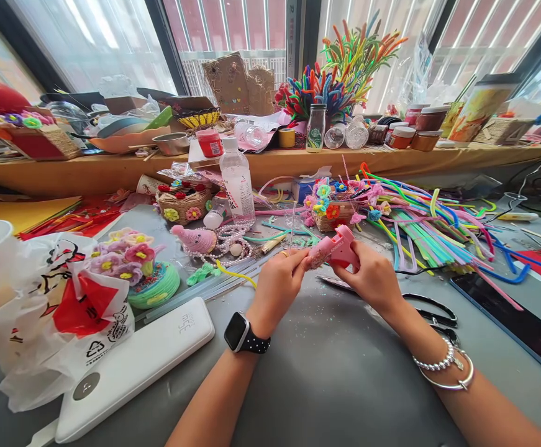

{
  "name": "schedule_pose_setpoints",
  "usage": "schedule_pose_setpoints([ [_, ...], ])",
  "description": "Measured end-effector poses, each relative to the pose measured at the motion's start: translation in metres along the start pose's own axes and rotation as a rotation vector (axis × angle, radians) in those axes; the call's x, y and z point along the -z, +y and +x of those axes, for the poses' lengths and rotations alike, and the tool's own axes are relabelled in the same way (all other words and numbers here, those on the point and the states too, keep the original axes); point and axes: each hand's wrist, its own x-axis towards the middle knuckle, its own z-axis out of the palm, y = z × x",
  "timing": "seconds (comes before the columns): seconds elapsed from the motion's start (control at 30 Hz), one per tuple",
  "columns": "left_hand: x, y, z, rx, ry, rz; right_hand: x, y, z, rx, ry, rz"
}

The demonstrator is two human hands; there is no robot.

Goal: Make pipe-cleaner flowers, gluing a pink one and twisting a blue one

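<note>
My right hand [371, 273] is closed around the handle of a pink glue gun [338, 245], whose front end points left. Close against that front end, my left hand [282, 282] pinches a thin upright stick [293, 225] between thumb and fingers. The lower end of the stick is hidden by my fingers, and the nozzle tip is hard to make out. Behind the glue gun stands a small twine-wrapped basket [333, 216] with fuzzy flowers on it. Beyond my left hand lie a pink crocheted piece [195, 240] and a string of pearl beads [240, 239].
A bundle of coloured pipe cleaners [433, 236] spreads at the right, with a dark tablet [517, 329] below it. Black-handled scissors [431, 310] lie under my right wrist. A white power bank [135, 372] and plastic bag [79, 304] sit left. A bottle [237, 183] stands behind.
</note>
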Motion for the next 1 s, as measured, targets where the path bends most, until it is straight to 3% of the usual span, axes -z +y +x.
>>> schedule_pose_setpoints([
  [0.2,-0.0042,0.0033,-0.0018,-0.125,0.069,0.323,-0.0009,-0.0001,0.0002,0.005,0.006,-0.013],
  [0.43,-0.0032,0.0052,-0.0015,-0.246,0.110,0.474,-0.0013,-0.0002,0.0001,-0.010,0.000,-0.011],
  [0.63,-0.0021,0.0027,-0.0014,-0.170,0.132,0.356,-0.0006,-0.0010,-0.0007,-0.001,0.010,0.003],
  [1.0,-0.0015,-0.0014,-0.0014,-0.078,0.054,0.116,0.0005,-0.0003,0.0006,-0.005,-0.009,-0.003],
])
